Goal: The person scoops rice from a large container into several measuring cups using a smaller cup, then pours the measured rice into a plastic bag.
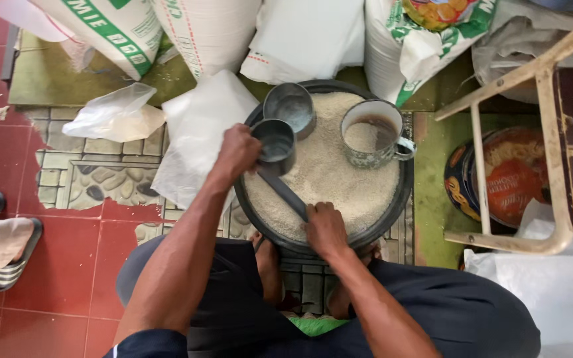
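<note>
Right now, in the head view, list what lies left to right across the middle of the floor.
Sandalled foot → clear plastic bag → white sack → basin of grain → enamel mug → round printed tin → wooden chair frame.

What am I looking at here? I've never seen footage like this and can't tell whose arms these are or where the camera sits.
The camera is worn on a person's head and looks straight down, so both arms belong to that person, who is crouched on a tiled floor. The left hand holds a metal measuring can over a round basin filled with rice. The right hand grips a flat dark stick that reaches up to the can. A second can and an enamel mug sit in the grain. White sacks stand behind.
</note>
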